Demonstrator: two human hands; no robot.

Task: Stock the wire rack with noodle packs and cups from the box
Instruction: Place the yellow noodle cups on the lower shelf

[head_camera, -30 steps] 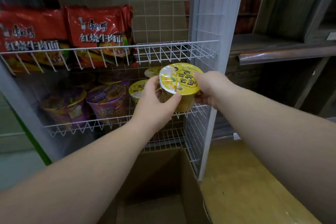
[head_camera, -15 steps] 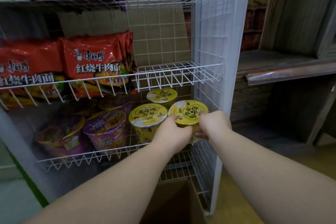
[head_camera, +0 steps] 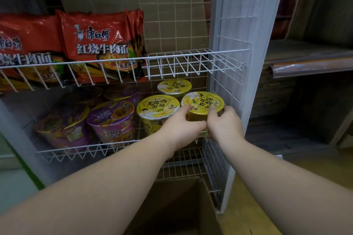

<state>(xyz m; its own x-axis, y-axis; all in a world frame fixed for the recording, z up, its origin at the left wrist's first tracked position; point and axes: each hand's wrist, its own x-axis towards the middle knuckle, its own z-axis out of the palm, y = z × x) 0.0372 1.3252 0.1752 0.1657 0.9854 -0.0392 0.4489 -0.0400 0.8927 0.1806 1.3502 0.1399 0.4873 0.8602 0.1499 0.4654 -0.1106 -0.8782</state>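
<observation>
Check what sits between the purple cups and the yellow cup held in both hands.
One more yellow cup stands between the purple cups and the held cup, seen in the head view.

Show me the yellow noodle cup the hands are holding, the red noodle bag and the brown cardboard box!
Yellow round noodle cup point(head_camera: 202, 101), head view, on its lid.
Red plastic noodle bag point(head_camera: 95, 40), head view, on its front.
Brown cardboard box point(head_camera: 179, 206), head view, on its inner wall.

Red noodle packs point(head_camera: 99, 44) are stood along the wire rack's point(head_camera: 198, 51) upper shelf. On the lower shelf point(head_camera: 91, 149), purple cups point(head_camera: 112, 118) are set leftward and yellow cups point(head_camera: 158, 107) toward its right edge.
</observation>
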